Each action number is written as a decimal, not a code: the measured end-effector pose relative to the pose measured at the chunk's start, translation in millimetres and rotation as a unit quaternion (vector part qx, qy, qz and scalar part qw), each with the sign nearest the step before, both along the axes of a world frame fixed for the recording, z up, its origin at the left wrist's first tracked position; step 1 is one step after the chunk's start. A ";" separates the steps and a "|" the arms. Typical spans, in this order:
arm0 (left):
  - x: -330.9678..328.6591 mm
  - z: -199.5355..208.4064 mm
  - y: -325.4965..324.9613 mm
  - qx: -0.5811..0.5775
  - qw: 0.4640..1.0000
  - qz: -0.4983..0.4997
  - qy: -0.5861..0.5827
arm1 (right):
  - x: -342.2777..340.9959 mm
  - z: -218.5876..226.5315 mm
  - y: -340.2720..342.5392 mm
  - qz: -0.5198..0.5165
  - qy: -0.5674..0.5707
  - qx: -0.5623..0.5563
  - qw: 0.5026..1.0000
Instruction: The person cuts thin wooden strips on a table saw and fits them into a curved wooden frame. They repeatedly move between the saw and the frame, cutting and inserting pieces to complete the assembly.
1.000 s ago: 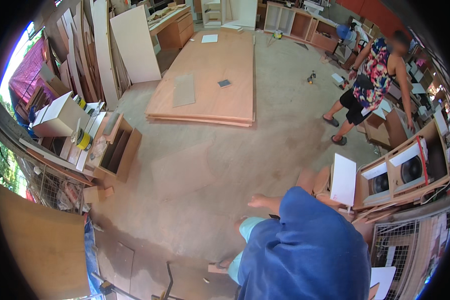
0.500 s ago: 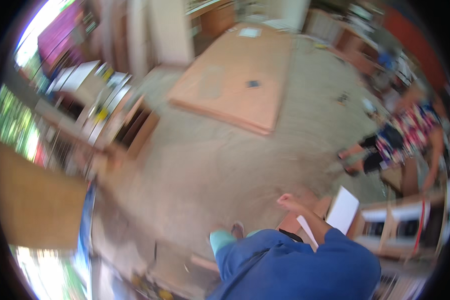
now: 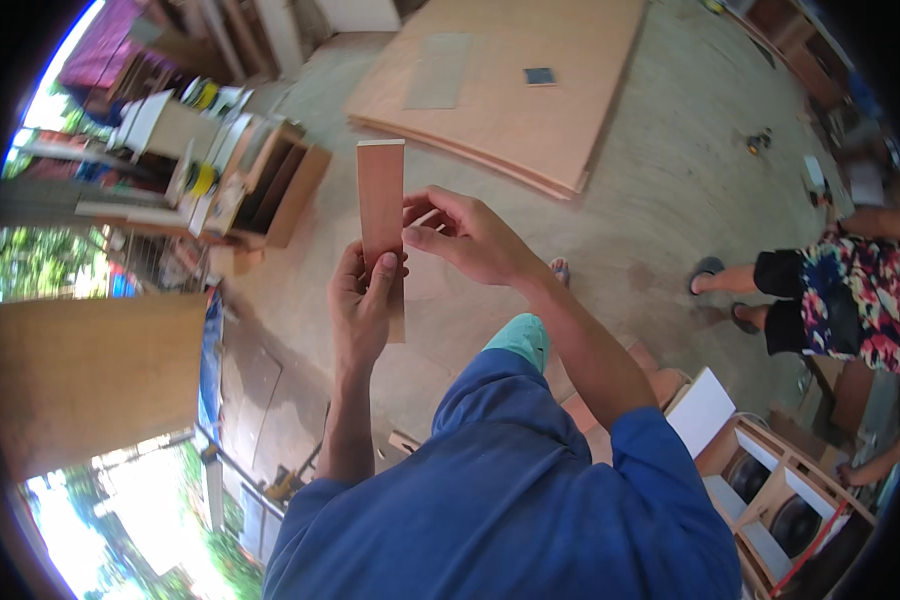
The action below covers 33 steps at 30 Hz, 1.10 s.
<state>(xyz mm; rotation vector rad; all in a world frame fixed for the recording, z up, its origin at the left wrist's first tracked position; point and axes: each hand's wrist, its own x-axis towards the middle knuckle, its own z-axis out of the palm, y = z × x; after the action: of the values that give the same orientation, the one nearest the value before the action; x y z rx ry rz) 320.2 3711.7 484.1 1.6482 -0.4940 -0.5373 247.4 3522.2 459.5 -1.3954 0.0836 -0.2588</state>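
Observation:
A narrow reddish-brown wooden board (image 3: 381, 200) stands upright in front of me, its pale end on top. My left hand (image 3: 362, 300) is closed around its lower part, thumb across the face toward me and fingertips showing at the right edge. Just to the right, my right hand (image 3: 460, 235) is raised with loosely curled fingers apart; the fingertips come close to the board's right edge, and whether they touch it I cannot tell. Nothing shows in the right hand.
Large stacked plywood sheets (image 3: 510, 100) lie ahead on the concrete floor, a small dark square item (image 3: 539, 76) on top. At left are wooden cabinets (image 3: 280, 190). A speaker cabinet (image 3: 770, 490) stands at lower right. A person in a floral top (image 3: 855, 290) is at right.
My view has swung to the right and settled. My left hand, out of sight before, now shows with the wooden board in it. My right hand has moved up and left beside it.

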 end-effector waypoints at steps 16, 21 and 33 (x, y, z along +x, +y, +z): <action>-76.9 15.2 -745.9 0.000 0.968 -0.239 0.074 | -135.4 40.4 -683.7 -0.274 0.054 0.069 0.958; -77.8 -1.2 -972.1 0.022 0.963 -0.268 0.028 | -152.3 24.0 -917.1 -0.330 -0.014 0.044 0.943; -42.5 18.9 -1487.6 -0.035 0.961 -0.236 -0.141 | -148.9 94.2 -1433.7 -0.444 -0.076 -0.410 0.794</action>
<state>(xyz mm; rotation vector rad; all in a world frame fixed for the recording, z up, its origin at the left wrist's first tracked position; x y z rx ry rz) 277.7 2224.1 502.9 1.5465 -1.1232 -0.6259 98.5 2088.5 553.7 -2.1150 0.5569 -1.3202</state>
